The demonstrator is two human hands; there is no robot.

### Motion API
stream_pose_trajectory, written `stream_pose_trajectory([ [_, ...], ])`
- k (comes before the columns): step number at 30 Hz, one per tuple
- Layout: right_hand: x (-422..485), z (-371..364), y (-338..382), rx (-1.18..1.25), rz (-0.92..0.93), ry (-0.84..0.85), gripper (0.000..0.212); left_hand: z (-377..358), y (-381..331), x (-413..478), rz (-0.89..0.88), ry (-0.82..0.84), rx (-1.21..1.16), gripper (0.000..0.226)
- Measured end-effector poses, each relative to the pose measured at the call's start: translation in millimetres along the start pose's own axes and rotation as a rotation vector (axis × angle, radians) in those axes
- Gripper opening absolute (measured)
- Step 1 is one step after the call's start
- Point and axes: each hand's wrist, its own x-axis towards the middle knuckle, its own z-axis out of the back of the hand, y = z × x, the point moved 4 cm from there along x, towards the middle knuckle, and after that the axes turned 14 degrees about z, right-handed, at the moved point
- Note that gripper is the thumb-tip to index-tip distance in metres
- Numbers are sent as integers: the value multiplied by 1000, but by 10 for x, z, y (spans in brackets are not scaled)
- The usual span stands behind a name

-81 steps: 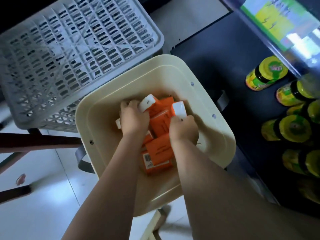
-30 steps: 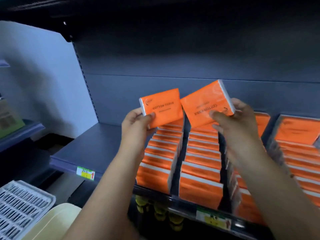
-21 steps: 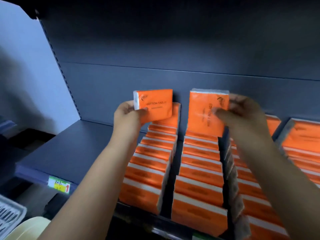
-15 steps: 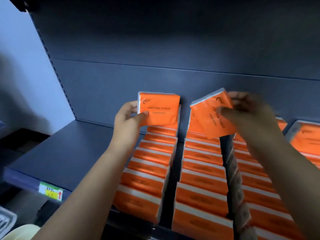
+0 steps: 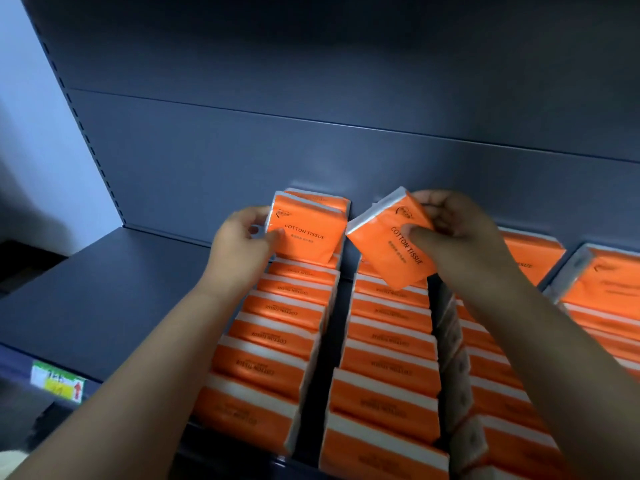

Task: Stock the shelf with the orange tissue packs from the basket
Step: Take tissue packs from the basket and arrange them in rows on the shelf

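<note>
Price tag (image 5: 57, 381): print blurred, unreadable.
Left pack (image 5: 306, 230): line beneath "COTTON TISSUE" too small to read.
Left hand (image 5: 242, 247): fingers behind left pack, mostly hidden.
Right pack (image 5: 391, 251): far corner covered by right hand (image 5: 460, 237).
Third row (image 5: 491, 386): largely hidden under the right forearm (image 5: 554, 341).
Rightmost row (image 5: 609, 289): cut by the frame's right edge.
Front packs (image 5: 381, 459): cut by the bottom edge.

Left of the orange pack rows (image 5: 277, 344) the shelf deck (image 5: 114, 299) lies bare, open above. The rows run packed tight to the back panel (image 5: 311, 150), one narrow dark gap (image 5: 327, 358) parting the first two. Over their rear ends the left hand (image 5: 239, 244) with the left pack (image 5: 306, 233) and the right hand (image 5: 460, 237) with the right pack (image 5: 384, 254) block the way
</note>
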Motion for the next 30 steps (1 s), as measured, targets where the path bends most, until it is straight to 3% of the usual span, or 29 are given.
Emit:
stream_pose_trajectory([
  [20, -137, -21, -24, -163, 19, 97, 42, -97, 62, 41, 143, 46, 51, 15],
  [26, -183, -23, -24, -153, 19, 98, 41, -131, -17, 16, 175, -21, 81, 10],
  [30, -201, -10, -52, -201, 22, 121, 42, -138, -51, -17, 187, -60, 133, 19],
])
